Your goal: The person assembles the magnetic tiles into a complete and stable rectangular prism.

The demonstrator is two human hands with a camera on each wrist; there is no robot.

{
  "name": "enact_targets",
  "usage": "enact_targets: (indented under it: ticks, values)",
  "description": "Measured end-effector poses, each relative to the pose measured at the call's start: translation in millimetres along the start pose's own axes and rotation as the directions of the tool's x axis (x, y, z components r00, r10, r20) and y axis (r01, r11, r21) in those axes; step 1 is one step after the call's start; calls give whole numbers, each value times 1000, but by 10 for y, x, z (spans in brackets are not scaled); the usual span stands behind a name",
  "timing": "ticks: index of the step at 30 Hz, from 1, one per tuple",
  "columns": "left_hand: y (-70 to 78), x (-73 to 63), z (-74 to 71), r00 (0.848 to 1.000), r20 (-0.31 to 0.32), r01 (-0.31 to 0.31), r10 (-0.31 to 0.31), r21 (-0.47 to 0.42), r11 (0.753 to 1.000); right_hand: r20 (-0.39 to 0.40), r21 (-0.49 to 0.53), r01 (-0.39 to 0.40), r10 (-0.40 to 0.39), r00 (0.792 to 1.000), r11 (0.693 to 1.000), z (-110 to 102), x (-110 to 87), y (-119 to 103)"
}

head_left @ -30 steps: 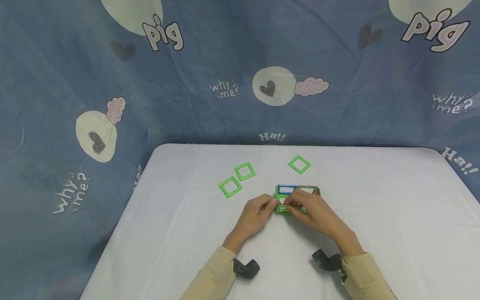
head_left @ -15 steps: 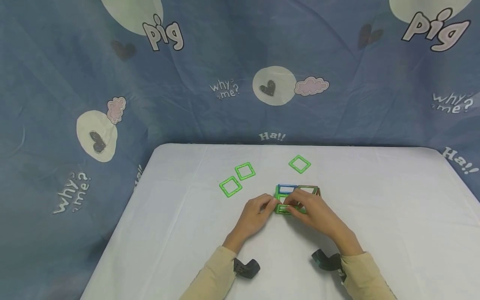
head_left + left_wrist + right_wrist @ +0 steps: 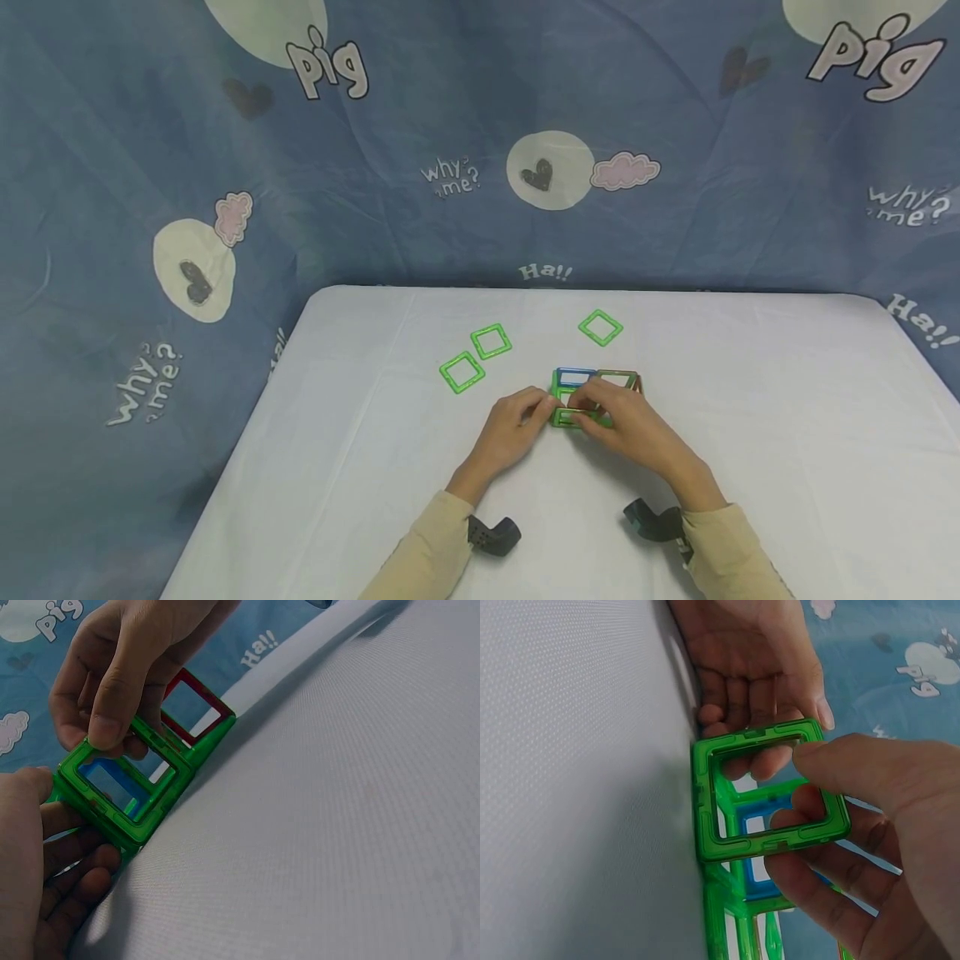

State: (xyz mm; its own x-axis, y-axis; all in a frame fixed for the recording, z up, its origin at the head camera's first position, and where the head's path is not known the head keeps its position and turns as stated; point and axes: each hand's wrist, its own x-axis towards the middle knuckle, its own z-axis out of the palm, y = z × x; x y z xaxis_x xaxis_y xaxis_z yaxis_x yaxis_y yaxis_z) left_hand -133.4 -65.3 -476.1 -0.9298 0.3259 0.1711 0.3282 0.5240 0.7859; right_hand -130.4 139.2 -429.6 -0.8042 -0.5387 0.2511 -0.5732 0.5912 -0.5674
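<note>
On the table stands a small box-like build of magnetic tiles, with a green square tile (image 3: 703, 802) at its front. My right hand (image 3: 633, 425) pinches this front tile, thumb on the near face and fingers through and behind it. At the build's left side, my left hand (image 3: 506, 433) holds the green side tile at the corner, thumb near the top edge and curled fingers along the outside. A blue tile (image 3: 576, 370) forms part of the back. Further right, a red tile (image 3: 214, 701) shows in the left wrist view. The right hand hides much of the build's inside.
Two loose green square tiles (image 3: 462, 372) lie left of the build. Another green tile (image 3: 601, 327) is behind it. The white-covered table (image 3: 750, 400) ends at a blue patterned cloth (image 3: 450, 242). Black wrist cameras (image 3: 495, 536) hang at both sleeves.
</note>
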Motion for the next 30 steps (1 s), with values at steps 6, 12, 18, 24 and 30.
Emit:
enact_targets:
  ticks: [6,12,18,24,30]
  values:
    - [-5,3,4,1000,-3,-6,6,5,1000,-16,20,9,-8,1000,1000,-4,-3,4]
    - [4,-1,1,1000,-8,-10,10,0,1000,-95,25,62,-59,994,998,-25,-7,38]
    - [10,-1,0,1000,-11,-4,4,13,1000,-188,35,89,-81,979,995,-73,-8,56]
    - [2,6,9,1000,-11,-1,1,-3,1000,-297,58,76,-55,953,995,-141,-22,59]
    - [-5,7,13,1000,-7,-6,6,-4,1000,-332,72,33,-7,943,997,-200,-34,109]
